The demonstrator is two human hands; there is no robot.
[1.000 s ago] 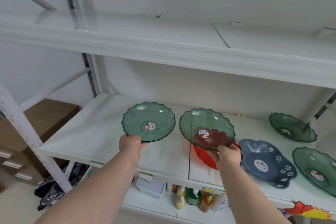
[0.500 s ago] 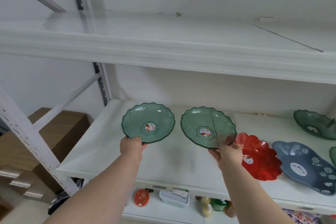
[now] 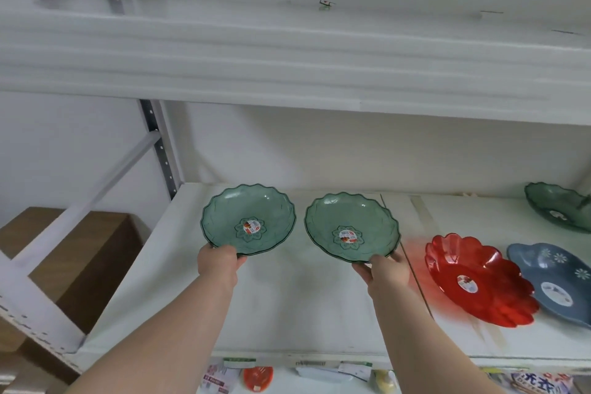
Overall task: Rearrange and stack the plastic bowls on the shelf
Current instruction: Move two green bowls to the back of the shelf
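Your left hand is gripping the near rim of a translucent green scalloped bowl, holding it tilted over the left part of the white shelf. Just beside it, your right hand is pinching the near rim of a matching green bowl. Further right, a red flower-shaped bowl, a blue daisy-patterned bowl overlapping its right edge and another green bowl at the back are sitting on the shelf.

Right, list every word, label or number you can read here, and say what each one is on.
Round stickers on the two green bowls, left and right: print too small to read.
Stickers on the red bowl and blue bowl: unreadable.
Labels on the shelf edge: blurred.
Package at bottom right: large characters, cut off, not legible.
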